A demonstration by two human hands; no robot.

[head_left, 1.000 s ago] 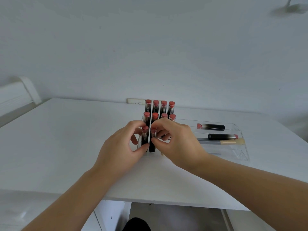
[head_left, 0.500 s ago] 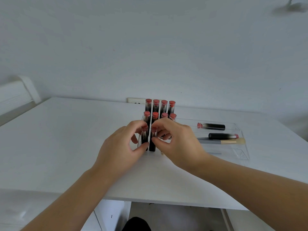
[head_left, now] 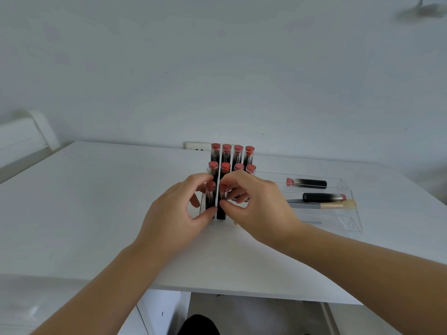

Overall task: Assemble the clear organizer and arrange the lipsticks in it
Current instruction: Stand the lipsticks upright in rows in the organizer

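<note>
White table [head_left: 96, 201], bare wall behind; clear acrylic organizer [head_left: 202, 204] w/ upright red-capped black lipsticks [head_left: 227, 155] dead ahead; left hand [head_left: 174, 213] & right hand [head_left: 256, 209] each pinch a front-row stick, equally near

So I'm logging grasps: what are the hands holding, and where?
The left hand and right hand pinch a clear divider between two front lipsticks, thumbs low on its front edge, forefingers at its top.

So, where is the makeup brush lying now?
In the head view, the makeup brush lies in the clear tray, right of the hands, just before a lipstick.
</note>
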